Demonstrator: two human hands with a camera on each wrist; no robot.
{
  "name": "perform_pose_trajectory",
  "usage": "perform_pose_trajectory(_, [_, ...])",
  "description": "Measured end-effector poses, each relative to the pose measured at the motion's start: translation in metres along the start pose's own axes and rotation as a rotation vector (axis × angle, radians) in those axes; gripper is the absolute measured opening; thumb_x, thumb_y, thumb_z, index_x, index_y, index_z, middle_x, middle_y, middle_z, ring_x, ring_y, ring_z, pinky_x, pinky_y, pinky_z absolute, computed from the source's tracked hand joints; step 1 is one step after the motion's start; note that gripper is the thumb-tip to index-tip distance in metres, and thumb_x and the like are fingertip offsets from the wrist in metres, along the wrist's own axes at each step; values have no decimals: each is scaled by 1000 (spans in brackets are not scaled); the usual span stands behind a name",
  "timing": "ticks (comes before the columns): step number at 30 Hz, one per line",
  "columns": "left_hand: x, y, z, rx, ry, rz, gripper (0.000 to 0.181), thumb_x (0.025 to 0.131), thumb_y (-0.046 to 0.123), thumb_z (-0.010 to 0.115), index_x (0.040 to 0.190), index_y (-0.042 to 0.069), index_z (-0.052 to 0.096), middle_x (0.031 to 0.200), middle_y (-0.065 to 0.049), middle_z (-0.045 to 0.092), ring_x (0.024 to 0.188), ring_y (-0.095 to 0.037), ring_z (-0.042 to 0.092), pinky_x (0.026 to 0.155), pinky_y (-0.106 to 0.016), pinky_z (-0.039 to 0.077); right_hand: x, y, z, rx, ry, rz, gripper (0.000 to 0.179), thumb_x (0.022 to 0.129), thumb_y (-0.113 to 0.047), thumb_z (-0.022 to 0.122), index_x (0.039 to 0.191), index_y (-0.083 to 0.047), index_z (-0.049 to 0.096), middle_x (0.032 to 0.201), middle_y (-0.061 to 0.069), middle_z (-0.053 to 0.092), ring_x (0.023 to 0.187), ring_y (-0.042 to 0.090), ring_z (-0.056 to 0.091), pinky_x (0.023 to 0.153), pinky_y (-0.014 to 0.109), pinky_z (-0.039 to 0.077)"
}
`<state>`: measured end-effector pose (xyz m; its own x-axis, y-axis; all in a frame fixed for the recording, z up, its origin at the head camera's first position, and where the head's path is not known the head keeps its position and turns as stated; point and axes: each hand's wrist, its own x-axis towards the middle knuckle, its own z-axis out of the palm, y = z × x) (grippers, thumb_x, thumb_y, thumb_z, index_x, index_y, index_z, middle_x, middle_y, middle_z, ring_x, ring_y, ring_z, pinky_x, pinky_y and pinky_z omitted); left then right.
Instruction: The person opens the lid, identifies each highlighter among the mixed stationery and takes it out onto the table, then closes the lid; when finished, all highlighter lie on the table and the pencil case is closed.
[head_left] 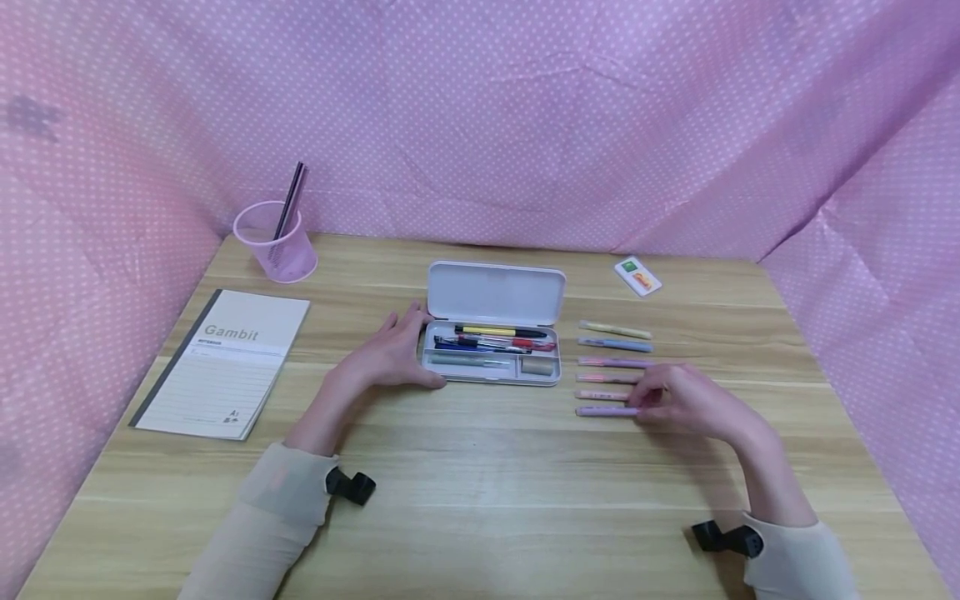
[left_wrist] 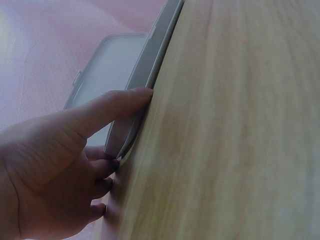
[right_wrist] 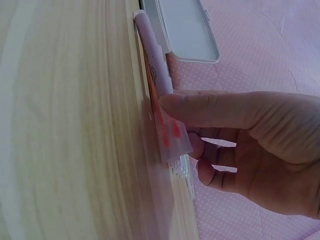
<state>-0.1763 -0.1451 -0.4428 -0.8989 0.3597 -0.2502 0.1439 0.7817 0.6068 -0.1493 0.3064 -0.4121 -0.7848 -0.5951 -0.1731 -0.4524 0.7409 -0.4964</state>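
Note:
A white pencil case (head_left: pixel 497 293) lies open mid-table, its lid tipped up at the back. Inside are several pens, among them a yellow-and-black one (head_left: pixel 487 331), plus a green pen (head_left: pixel 468 361) and a small greyish-brown block (head_left: pixel 537 366) in the front compartments. My left hand (head_left: pixel 390 354) holds the case's left end, the thumb (left_wrist: pixel 127 102) along its front wall and the fingers around the side. To the right, my right hand (head_left: pixel 686 400) pinches the cap end of a light purple marker (right_wrist: pixel 150 45), the nearest in a column of several pens.
Behind that column lie a blue pen (head_left: pixel 615 343) and a yellow pen (head_left: pixel 617 330). A small white eraser-like block (head_left: pixel 638 276) sits at the back right. At left are a notebook (head_left: pixel 225 367) and a pink mesh cup (head_left: pixel 288 258) holding dark sticks. Pink dotted cloth (head_left: pixel 480 125) surrounds the table.

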Motion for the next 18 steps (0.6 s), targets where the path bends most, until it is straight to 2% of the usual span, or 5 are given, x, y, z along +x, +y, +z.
perform_pose_trajectory(13, [2, -2, 1, -1, 1, 1, 102, 70, 44, 89, 149, 5, 36, 172, -22, 15, 163, -35, 4, 135, -52, -1, 3, -3, 2, -41, -21, 40, 20, 82, -7, 83, 87, -25, 76, 90, -12, 72, 81, 2, 62, 73, 20, 54])
perform_pose_trajectory(18, [2, -3, 1, -1, -2, 0, 103, 71, 44, 89, 149, 5, 35, 172, -23, 13, 163, -36, 4, 135, -54, -1, 3, -3, 2, -63, -15, 24, 19, 81, -9, 84, 87, -25, 77, 89, -13, 72, 82, 1, 61, 73, 22, 53])
